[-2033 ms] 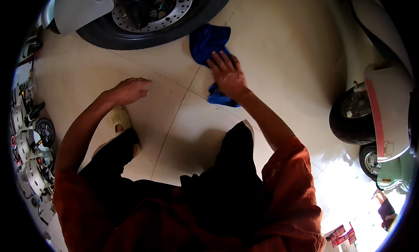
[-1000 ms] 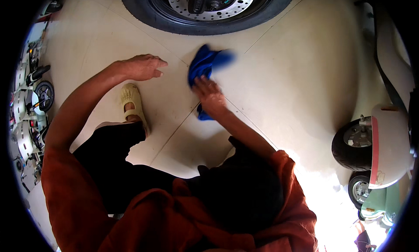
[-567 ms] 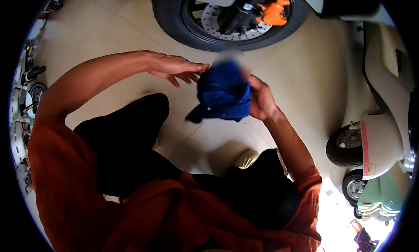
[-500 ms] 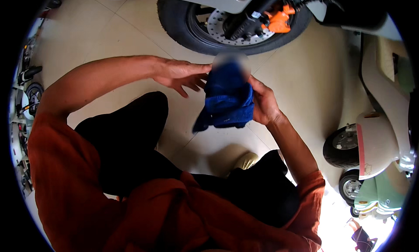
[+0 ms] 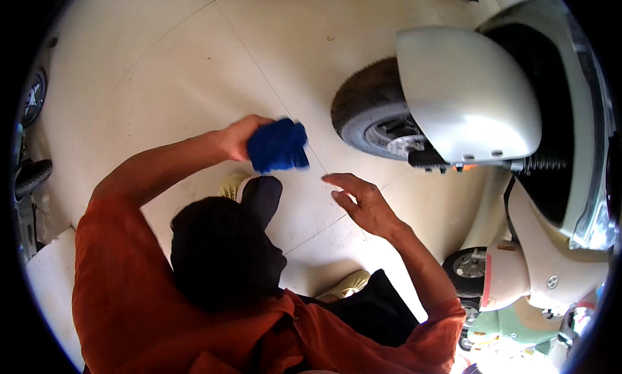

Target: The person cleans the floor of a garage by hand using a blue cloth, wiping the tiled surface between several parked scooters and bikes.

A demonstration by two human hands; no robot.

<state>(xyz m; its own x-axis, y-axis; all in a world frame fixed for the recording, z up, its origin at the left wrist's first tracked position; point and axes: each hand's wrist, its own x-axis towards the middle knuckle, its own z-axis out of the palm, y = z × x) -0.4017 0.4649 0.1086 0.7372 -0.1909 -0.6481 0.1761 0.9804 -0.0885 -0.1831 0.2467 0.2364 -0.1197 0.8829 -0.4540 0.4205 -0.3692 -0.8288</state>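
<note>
A bunched dark blue cloth (image 5: pixel 278 146) is gripped in my left hand (image 5: pixel 243 135), held out over the tiled floor in front of me. The cloth covers most of that hand's fingers. To its right, and apart from it, my right hand (image 5: pixel 364 204) hovers with thumb and fingers spread and nothing between them. Beyond the right hand stands the front wheel (image 5: pixel 376 111) of a scooter, with a black tyre under a silver-grey mudguard (image 5: pixel 466 92).
On the right, a cream scooter (image 5: pixel 521 270) and a pale green scooter (image 5: pixel 512 325) stand close together. More wheels (image 5: pixel 34 96) show along the left rim. My shoes (image 5: pixel 346 284) rest on beige floor tiles (image 5: pixel 162 69).
The cloth has passed from my right hand to my left and moved left. My right hand has come free. The view has shifted, so the scooter's wheel appears farther right.
</note>
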